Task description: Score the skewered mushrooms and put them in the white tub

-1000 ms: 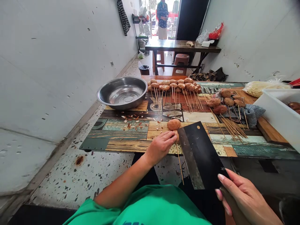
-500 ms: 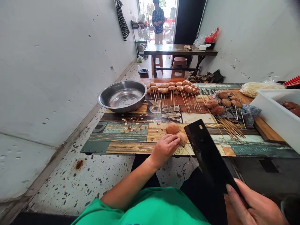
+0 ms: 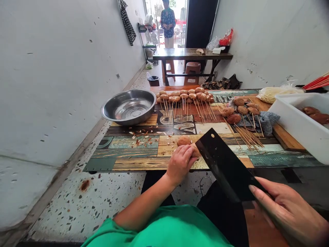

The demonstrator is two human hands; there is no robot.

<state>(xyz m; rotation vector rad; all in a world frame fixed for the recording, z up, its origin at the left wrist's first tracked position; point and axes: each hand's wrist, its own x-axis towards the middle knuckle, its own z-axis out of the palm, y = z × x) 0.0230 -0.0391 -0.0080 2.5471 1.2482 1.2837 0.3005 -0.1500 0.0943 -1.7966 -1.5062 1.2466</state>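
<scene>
Table edge (image 3: 144,167) is running right under the left hand (image 3: 181,162), which is pressing a mushroom (image 3: 194,151) at the brink, another mushroom (image 3: 184,140) sitting just beyond. Right hand (image 3: 288,211) is gripping the cleaver (image 3: 226,166), blade angling beside the fingers. Steel bowl (image 3: 128,108) and skewered mushrooms (image 3: 185,96) are lying farther off, open tabletop between.

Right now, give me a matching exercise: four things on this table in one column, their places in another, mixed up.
Things:
1. cleaver
2. steel bowl
3. white tub
4. mushroom

Places:
A. far left of the table
B. right edge of the table
C. in the right hand
D. under the left hand

Pairs: 1-C, 2-A, 3-B, 4-D
</scene>
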